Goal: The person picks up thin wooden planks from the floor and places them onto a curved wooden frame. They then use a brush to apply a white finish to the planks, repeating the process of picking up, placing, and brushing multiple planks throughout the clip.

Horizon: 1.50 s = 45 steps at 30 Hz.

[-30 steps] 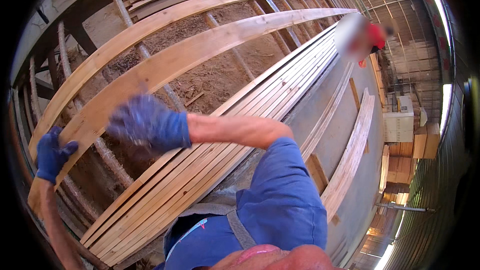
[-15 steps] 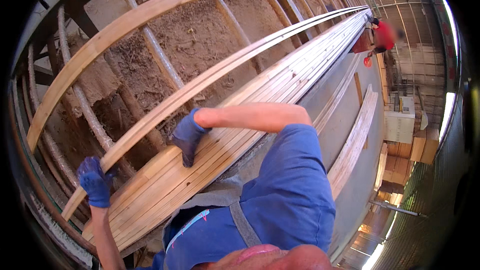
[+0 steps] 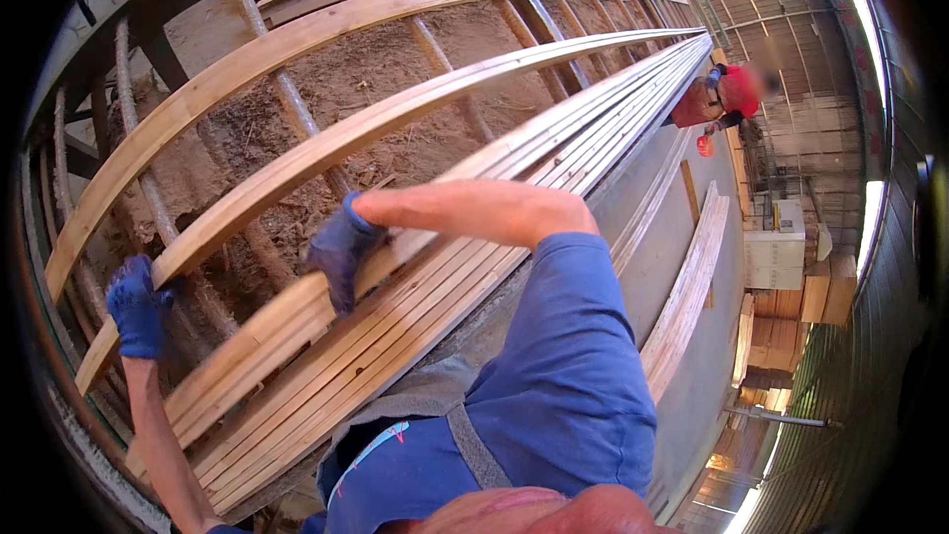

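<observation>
My left hand [image 3: 138,307], in a blue work glove, is closed around a long wooden board [image 3: 257,188] near its near end. This board lies across the rollers, apart from the stack. My right hand [image 3: 341,249], gloved too, is closed over the upper edge of an outer board [image 3: 267,331]. A narrow gap parts that outer board from the stack of long boards [image 3: 366,346] along its near length. The right fingertips point down beside its face; the far side of the grip is hidden.
Metal rollers [image 3: 294,104] cross a debris-covered pit. Another long board [image 3: 198,89] lies over them farther left. A person in red [image 3: 736,94] stands at the stack's far end. Loose planks [image 3: 687,292] lie on the grey floor at right, near a white box [image 3: 774,257].
Both hands have shifted left. The board in my left hand has slid farther from the stack, and the outer board under my right hand has parted from the others. The far person has turned.
</observation>
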Each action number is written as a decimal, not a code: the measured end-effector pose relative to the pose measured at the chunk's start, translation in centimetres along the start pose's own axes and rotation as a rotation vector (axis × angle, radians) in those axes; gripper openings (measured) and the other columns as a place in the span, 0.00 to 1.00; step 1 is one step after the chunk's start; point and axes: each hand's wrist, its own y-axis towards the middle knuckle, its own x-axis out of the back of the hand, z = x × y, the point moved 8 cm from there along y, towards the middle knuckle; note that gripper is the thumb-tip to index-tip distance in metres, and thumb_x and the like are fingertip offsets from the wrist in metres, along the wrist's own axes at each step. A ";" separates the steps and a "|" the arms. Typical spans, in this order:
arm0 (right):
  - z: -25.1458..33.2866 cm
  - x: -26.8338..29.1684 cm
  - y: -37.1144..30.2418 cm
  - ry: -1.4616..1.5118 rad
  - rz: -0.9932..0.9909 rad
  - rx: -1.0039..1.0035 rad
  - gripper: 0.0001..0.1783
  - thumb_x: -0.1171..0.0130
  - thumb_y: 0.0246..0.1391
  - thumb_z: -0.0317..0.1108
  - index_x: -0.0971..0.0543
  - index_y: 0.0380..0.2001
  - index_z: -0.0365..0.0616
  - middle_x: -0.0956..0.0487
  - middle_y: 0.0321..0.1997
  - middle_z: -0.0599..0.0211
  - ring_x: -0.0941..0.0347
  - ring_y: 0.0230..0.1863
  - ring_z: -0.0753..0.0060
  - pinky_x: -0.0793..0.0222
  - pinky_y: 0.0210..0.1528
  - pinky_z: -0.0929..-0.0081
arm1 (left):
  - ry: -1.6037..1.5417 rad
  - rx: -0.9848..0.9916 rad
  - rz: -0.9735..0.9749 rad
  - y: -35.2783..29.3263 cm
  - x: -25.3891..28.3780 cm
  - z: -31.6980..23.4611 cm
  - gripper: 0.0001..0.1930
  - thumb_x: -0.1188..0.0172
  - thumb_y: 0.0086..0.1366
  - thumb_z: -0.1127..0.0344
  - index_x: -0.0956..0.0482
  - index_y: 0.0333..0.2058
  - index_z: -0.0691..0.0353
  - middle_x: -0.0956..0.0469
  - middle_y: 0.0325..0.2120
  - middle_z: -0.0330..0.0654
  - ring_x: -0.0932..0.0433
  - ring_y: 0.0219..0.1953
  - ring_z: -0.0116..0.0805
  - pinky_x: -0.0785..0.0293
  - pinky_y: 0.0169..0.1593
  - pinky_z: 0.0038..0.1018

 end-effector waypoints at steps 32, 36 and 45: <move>4.9 -6.2 -6.4 -0.647 -1.286 -0.018 0.28 0.28 0.34 0.55 0.20 0.32 0.45 0.20 0.32 0.56 0.23 0.37 0.50 0.31 0.45 0.56 | 0.226 -0.115 0.136 -0.2 -2.2 0.3 0.19 0.34 0.53 0.56 0.25 0.40 0.60 0.21 0.26 0.50 0.21 0.31 0.51 0.26 0.35 0.42; 3.8 -9.0 -7.8 -0.454 -1.439 0.163 0.26 0.33 0.44 0.52 0.22 0.42 0.45 0.23 0.42 0.57 0.29 0.47 0.53 0.40 0.56 0.55 | 0.136 -0.103 0.127 0.9 -1.5 -1.3 0.18 0.33 0.52 0.57 0.25 0.38 0.59 0.21 0.25 0.51 0.21 0.30 0.53 0.26 0.35 0.44; 4.9 -6.7 -5.1 -0.504 -1.498 0.099 0.12 0.37 0.47 0.38 0.19 0.35 0.46 0.20 0.31 0.56 0.26 0.36 0.51 0.34 0.41 0.57 | -0.148 0.049 0.074 -1.4 -2.0 0.2 0.24 0.34 0.50 0.43 0.21 0.34 0.59 0.20 0.33 0.54 0.21 0.38 0.57 0.27 0.40 0.46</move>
